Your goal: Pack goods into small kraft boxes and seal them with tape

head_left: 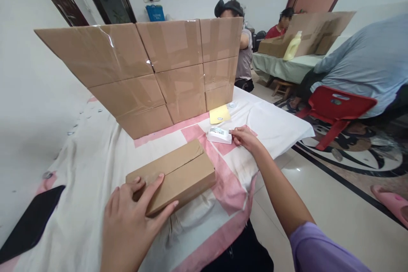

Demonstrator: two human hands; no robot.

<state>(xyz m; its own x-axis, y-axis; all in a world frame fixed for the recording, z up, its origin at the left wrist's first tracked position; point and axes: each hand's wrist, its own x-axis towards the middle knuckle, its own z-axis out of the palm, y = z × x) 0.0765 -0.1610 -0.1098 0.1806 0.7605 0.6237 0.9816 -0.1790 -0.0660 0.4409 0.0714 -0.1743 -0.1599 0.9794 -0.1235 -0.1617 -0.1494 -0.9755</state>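
Note:
A closed brown cardboard box [188, 174] lies on the cloth in front of me, a seam running lengthwise along its top. My left hand [137, 204] grips its left end, fingers over the top and thumb along the near side. Beyond the box's far right corner sits a small white tape dispenser [219, 135] with a roll of clear tape in it. At the dispenser's right end, my right hand [244, 137] pinches the end of the tape. Behind the dispenser lies a yellow paper pad [219, 114].
A cardboard partition [178, 89] stands across the table's far side. A black flat item [32, 223] lies at left on the pink-and-white tablecloth [83, 195]. Other people sit beyond, one on a red chair [342, 102]. A yellow bottle [292, 46] stands on another table.

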